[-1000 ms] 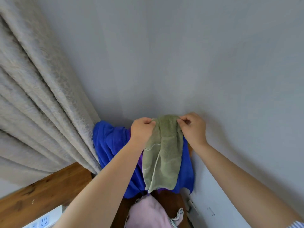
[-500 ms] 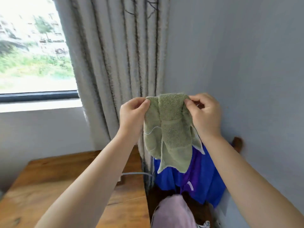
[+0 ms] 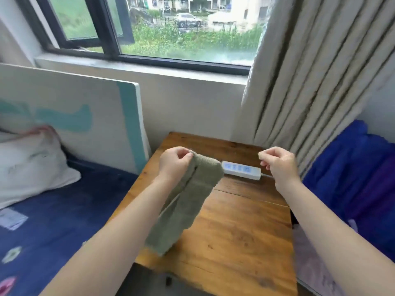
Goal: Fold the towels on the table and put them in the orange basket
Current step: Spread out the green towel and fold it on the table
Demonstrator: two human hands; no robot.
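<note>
A green towel point(image 3: 192, 199), folded in half lengthwise, hangs from my left hand point(image 3: 174, 163), which pinches its top edge above the wooden table point(image 3: 235, 236). The towel's lower end dangles over the table's front left part. My right hand point(image 3: 277, 162) hovers to the right, well apart from the towel, with its fingers curled and nothing in them. No orange basket is in view.
A white power strip point(image 3: 241, 169) lies at the back of the table. A curtain point(image 3: 310, 82) hangs at the right, with blue cloth point(image 3: 352, 178) and pink fabric point(image 3: 310, 263) below it. A bed point(image 3: 53, 221) with a pillow point(image 3: 27, 165) stands on the left.
My view has swung left and down from the wall to the table. My right hand has let go of the towel and moved right; the towel now hangs from my left hand alone.
</note>
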